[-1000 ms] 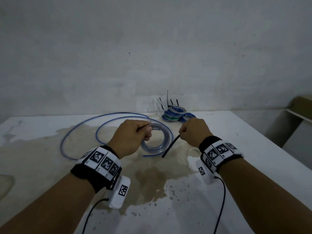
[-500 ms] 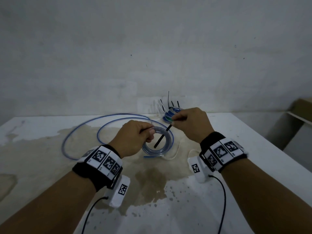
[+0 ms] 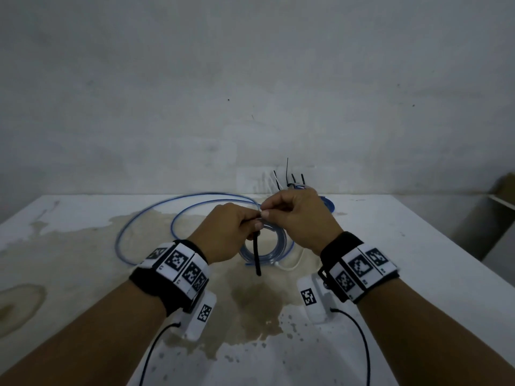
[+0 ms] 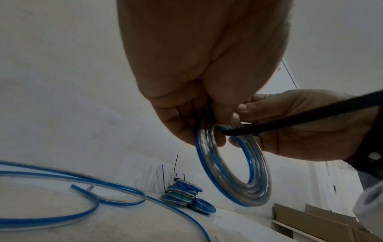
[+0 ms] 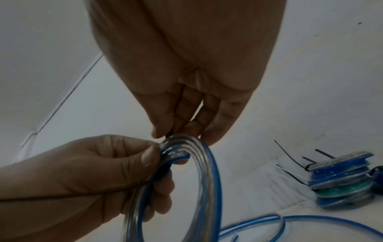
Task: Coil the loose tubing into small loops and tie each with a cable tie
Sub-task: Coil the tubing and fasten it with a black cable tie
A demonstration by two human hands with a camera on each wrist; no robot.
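Observation:
A small coil of clear, blue-striped tubing hangs above the table, gripped at its top by my left hand. A black cable tie passes through the coil, its long tail pointing back toward me. My right hand pinches the tie's other end at the top of the coil, right against my left fingers. Loose blue tubing lies in wide curves on the table to the left.
A stack of tied blue and green coils with black tie tails sticking up stands at the back by the wall. The white table is stained brown in the middle. A white cable tie lies under the coil.
My right hand has swung left and up from beside the coil until it meets my left hand. The cable tie has gone through the coil, and its tail now points toward me.

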